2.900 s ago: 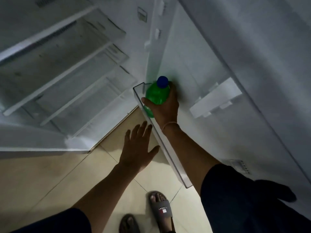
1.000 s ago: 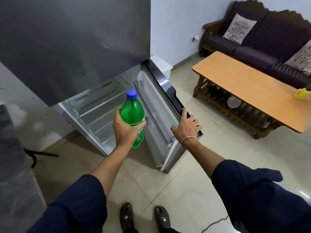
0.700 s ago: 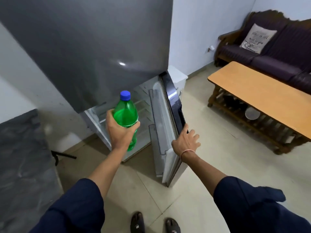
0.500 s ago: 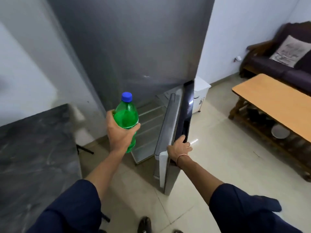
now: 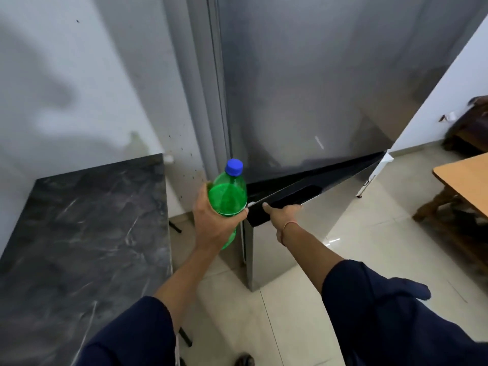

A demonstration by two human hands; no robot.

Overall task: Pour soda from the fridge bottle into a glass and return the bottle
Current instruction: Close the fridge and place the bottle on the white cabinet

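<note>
A green soda bottle (image 5: 227, 194) with a blue cap stands upright in my left hand (image 5: 211, 220), held in front of the grey fridge (image 5: 303, 88). My right hand (image 5: 281, 211) rests against the dark handle recess at the top of the lower fridge door (image 5: 303, 220), fingers tucked in the recess. That door sits nearly flush with the fridge body, with a narrow gap at its left edge. No glass is in view.
A dark marble counter (image 5: 87, 233) fills the left side, close to my left arm. A wooden coffee table (image 5: 464, 180) stands at the right edge, with a dark sofa (image 5: 472, 122) behind it. Pale floor tiles lie between the fridge and the table.
The bottle came out of the door shelf and went from my right hand to my left. My right hand has swung the lower door from wide open to almost shut. My view has turned left.
</note>
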